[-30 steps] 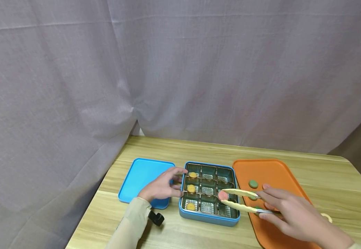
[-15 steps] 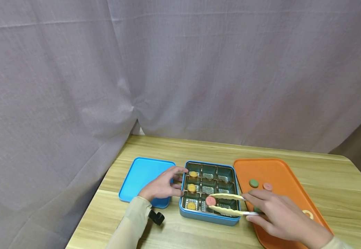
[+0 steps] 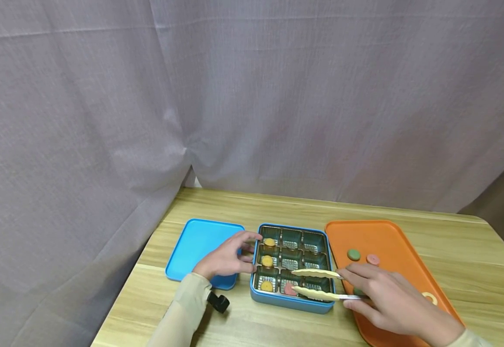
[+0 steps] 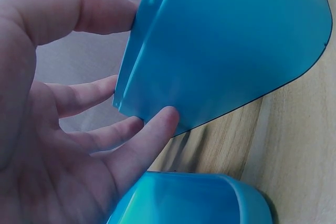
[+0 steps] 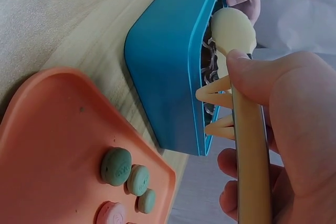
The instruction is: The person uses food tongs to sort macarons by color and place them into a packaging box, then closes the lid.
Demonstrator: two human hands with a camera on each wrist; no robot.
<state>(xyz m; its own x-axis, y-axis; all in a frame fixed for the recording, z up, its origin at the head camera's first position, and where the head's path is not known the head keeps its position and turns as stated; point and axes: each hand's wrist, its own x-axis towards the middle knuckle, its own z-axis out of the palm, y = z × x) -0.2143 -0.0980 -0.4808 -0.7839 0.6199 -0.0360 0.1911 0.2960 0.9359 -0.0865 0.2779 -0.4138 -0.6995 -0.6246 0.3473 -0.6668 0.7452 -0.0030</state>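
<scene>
An open blue tin [image 3: 256, 294] holds nine foil cups. Three yellow biscuits [image 3: 267, 261] fill its left column. My right hand [image 3: 358, 286] grips cream tongs [image 3: 317, 273] whose tips reach over the near middle cup. A pink biscuit [image 3: 290, 289] sits low in that cup beside the lower tong tip; the tong arms stand apart. In the right wrist view the tongs [image 5: 251, 145] reach over the tin's wall [image 5: 168, 77]. My left hand [image 3: 244, 249] rests with relaxed fingers against the tin's left side, above the blue lid [image 3: 195, 246]. The left wrist view shows the lid [image 4: 226, 51] and the fingers [image 4: 152, 129].
To the right, an orange tray [image 3: 382, 233] carries a green biscuit [image 3: 353, 254], a pink biscuit [image 3: 373, 259] and a pale ring [image 3: 429, 297]. More green biscuits [image 5: 116, 166] show on the tray [image 5: 47, 145] in the right wrist view. A grey curtain hangs behind the wooden table [image 3: 473, 255].
My right hand carried the pink biscuit in the tongs leftwards from the tin's right column to the near middle cup, where it now lies lower. The left hand stayed put.
</scene>
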